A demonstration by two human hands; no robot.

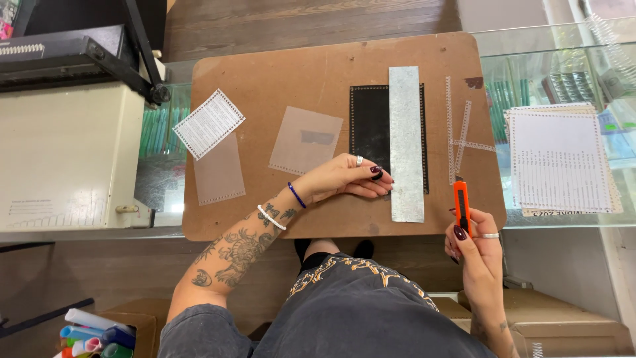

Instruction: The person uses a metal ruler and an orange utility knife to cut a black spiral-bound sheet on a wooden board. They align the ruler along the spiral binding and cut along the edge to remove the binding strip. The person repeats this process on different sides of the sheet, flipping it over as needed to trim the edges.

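**Knife in one hand, the other pressing beside the metal ruler**

We see the right hand (478, 248) closed around an orange utility knife (462, 205), thumb on its body, blade end pointing up toward the strips, just right of the metal ruler (405, 142). The left hand (346, 178) holds nothing; its fingers lie flat and spread, fingertips pressing the black sheet (370, 129) just left of the ruler's lower half. The ruler lies upright across that black sheet, covering its right part, on a brown board (278, 73). Right of the ruler lie thin perforated strips (458, 136), crossed. Farther right, off the board on the glass counter (563, 40), sits a stack of perforated paper (562, 162). Well left of the ruler lie a translucent sheet (306, 140), a printed card (209, 124) and another translucent sheet (218, 176).
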